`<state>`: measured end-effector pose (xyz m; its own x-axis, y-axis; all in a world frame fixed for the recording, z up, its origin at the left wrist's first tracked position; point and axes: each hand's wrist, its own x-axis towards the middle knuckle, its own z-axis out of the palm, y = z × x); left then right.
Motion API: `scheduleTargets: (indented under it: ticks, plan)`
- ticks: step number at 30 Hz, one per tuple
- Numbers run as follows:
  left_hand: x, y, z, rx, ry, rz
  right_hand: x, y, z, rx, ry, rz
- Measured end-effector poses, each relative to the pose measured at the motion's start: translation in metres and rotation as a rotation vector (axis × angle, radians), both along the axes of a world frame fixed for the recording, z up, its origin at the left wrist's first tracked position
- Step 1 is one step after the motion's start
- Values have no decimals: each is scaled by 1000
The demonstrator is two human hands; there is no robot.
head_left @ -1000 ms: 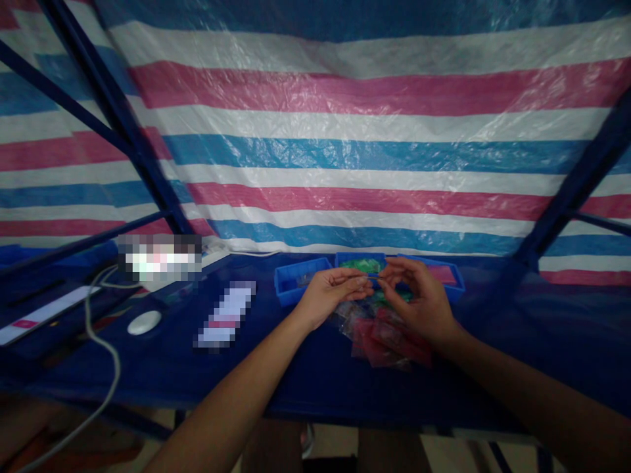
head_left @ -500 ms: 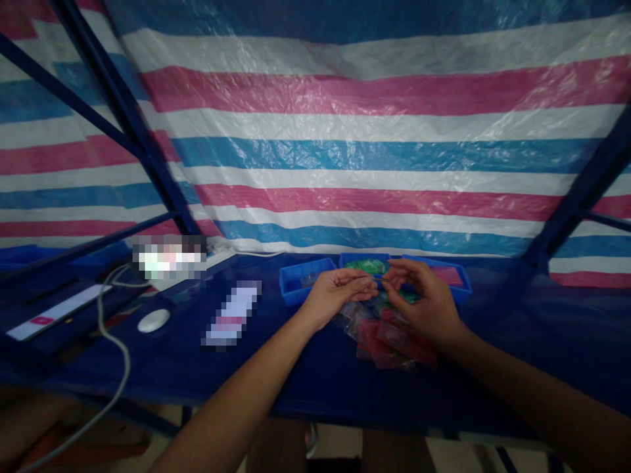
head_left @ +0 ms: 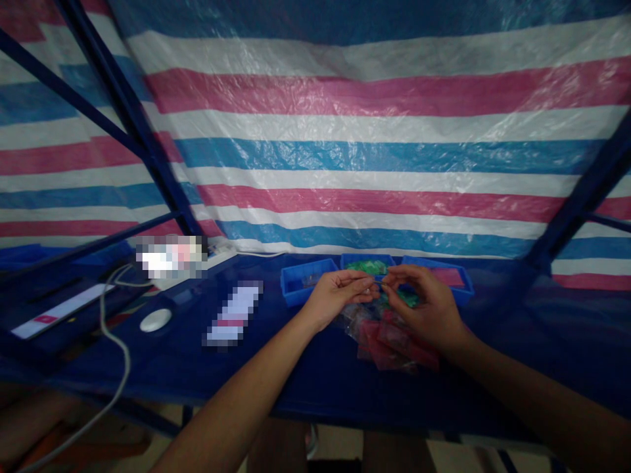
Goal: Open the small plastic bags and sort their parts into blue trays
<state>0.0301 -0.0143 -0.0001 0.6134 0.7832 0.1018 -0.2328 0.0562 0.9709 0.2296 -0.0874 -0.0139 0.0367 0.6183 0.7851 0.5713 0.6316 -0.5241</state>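
Observation:
My left hand (head_left: pixel 339 293) and my right hand (head_left: pixel 422 307) meet fingertip to fingertip above a dark blue table (head_left: pixel 305 368). Both pinch something small and thin between thumb and fingers; I cannot make out what it is. Under the hands lies a heap of small clear packets (head_left: pixel 394 338), red ones in front and green ones behind. Three blue trays stand just beyond: the left tray (head_left: pixel 298 284), a middle tray (head_left: pixel 367 264) with green pieces, and a right tray (head_left: pixel 451 276) with pink pieces.
A striped pink, white and blue tarp (head_left: pixel 345 144) hangs close behind the table on dark blue poles (head_left: pixel 123 105). At the left lie a white mouse (head_left: pixel 155 320), a grey cable (head_left: pixel 116 355), a flat white device (head_left: pixel 59 310) and two blurred items.
The hands have stayed together over the packets, the right fingers curling a little closer to the left fingertips. The view has shifted slightly.

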Motion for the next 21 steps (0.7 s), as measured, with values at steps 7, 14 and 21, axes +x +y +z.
scheduleTargets:
  ticks: [7, 14, 21]
  plan:
    - [0, 0, -1, 7, -5, 10, 0, 2, -2, -3, 33, 32]
    - [0, -1, -1, 38, 7, -19, 0, 1, -3, -39, 47, 72]
    - [0, 0, -1, 37, -7, -29, 0, 4, -6, -61, 105, 126]
